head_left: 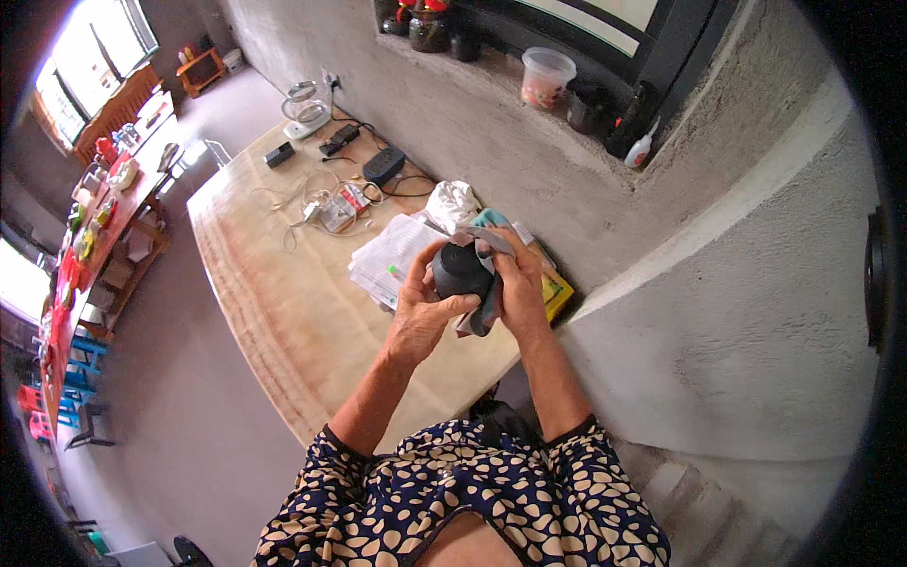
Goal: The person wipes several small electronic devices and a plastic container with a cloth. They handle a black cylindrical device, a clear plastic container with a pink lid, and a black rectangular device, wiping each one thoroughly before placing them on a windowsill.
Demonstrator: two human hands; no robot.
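Note:
My left hand [420, 312] is wrapped round the near left side of a black rounded object [459, 272] with a narrower top; its exact kind is unclear. A crumpled grey and pinkish cloth [484, 319] is in my right hand [520, 291], pressed against the object's right side. Both hands hold these things above the table's near end. Just beyond them lie white papers [385, 257] with a small green item on them, a crumpled white bag or cloth [452, 204] and a yellow packet [557, 291].
The wooden table [269, 312] carries tangled cables [300, 210], a black box [384, 165] and a white stand-like device [304, 115]. A rough grey wall [642, 255] borders its right side. Containers, including a clear tub [548, 77], stand on the sill. Far left is a cluttered long table [118, 194].

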